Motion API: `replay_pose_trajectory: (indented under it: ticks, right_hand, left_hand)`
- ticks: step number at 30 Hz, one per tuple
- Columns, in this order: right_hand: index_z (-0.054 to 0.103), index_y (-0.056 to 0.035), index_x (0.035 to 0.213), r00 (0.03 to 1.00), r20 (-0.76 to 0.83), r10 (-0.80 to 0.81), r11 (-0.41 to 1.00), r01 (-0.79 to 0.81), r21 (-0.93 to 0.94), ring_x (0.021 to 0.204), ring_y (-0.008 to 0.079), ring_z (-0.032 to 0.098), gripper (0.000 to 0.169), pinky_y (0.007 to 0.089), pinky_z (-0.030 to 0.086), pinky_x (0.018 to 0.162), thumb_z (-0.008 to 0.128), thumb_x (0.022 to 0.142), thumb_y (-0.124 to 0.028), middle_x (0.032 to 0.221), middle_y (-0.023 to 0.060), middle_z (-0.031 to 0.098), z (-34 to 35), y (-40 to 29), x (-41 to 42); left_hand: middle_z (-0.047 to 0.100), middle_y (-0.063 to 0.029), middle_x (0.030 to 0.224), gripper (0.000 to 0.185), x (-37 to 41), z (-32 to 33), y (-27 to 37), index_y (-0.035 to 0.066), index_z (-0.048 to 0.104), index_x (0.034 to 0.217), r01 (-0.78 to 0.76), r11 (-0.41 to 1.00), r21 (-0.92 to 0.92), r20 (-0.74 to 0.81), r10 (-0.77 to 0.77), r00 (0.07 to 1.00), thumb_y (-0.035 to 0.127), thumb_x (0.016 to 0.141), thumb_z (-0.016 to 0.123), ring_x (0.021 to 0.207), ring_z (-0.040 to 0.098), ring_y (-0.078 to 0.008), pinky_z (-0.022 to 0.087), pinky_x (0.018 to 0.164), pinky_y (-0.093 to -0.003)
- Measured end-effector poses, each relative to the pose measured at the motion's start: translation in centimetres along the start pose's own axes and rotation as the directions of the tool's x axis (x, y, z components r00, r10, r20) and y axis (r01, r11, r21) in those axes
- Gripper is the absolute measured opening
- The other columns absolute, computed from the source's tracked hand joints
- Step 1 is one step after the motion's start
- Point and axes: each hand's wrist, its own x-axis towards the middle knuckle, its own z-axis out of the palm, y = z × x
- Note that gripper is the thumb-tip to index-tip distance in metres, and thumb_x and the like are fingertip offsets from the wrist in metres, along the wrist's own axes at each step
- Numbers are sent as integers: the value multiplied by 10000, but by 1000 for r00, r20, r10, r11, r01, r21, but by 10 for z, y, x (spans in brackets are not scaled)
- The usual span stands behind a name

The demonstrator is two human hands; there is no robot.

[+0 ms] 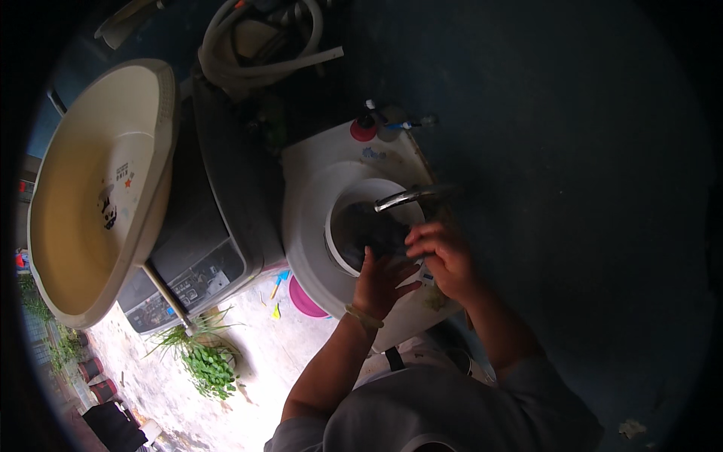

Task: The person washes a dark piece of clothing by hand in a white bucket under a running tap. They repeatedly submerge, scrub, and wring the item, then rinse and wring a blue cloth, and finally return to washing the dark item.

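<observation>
A white bucket (pixel 337 248) sits in the bowl of a white washbasin (pixel 308 214), under a curved chrome faucet (pixel 401 199). Dark contents, possibly cloth in water, fill the bucket's shaded inside (pixel 361 226); their kind is hard to make out. My left hand (pixel 384 282) is over the near rim with its fingers spread and nothing in them. A pale bangle (pixel 364 316) circles that wrist. To the right, my right hand (pixel 443 257) hovers by the bucket's rim, below the faucet, fingers curled. Shadow hides whether anything is pinched there.
On the basin's far corner are a red-based container (pixel 363 130) and toothbrushes (pixel 398 125). A dark washing machine (pixel 192 248) stands left, near a large beige plastic tub (pixel 101 186). Beyond lie a coiled hose (pixel 271 70), a pink basin (pixel 306 298) and potted plants (pixel 209 367).
</observation>
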Motion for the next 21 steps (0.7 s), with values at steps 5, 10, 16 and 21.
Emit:
replay_pose_trajectory:
  ticks: [5,10,16,21]
  right_hand:
    - [565,-32,801,973,200,-116,959,58,277,1021,249,550,259,348,446,852,555,631,162,958,84,576,1,-27,-9]
    - [561,-26,822,948,285,-141,903,5,429,1037,259,547,310,351,445,858,511,599,184,950,82,579,0,-29,-22]
    - [557,-21,934,963,-63,263,773,-171,610,1067,206,505,302,337,392,931,499,674,123,1086,116,545,-7,22,-37]
    - [538,-12,1071,746,-235,623,544,-197,816,1018,202,518,311,321,387,920,527,761,19,1074,110,555,22,72,-26]
  left_hand:
    - [500,-133,1208,655,13,-2,11,69,440,1257,-151,980,-127,193,174,966,575,843,447,1120,470,-285,377,951,-426]
    - [564,-105,1076,521,11,0,16,53,475,1199,-70,984,-163,95,87,992,435,849,528,968,544,-263,443,847,-369]
    - [562,-126,1148,466,18,-18,13,44,466,1226,-193,968,-159,-32,191,981,280,836,568,1065,528,-274,403,942,-384]
    - [536,-97,1215,482,4,4,9,60,460,1244,-165,959,-231,17,174,985,302,839,559,1127,497,-252,366,978,-385]
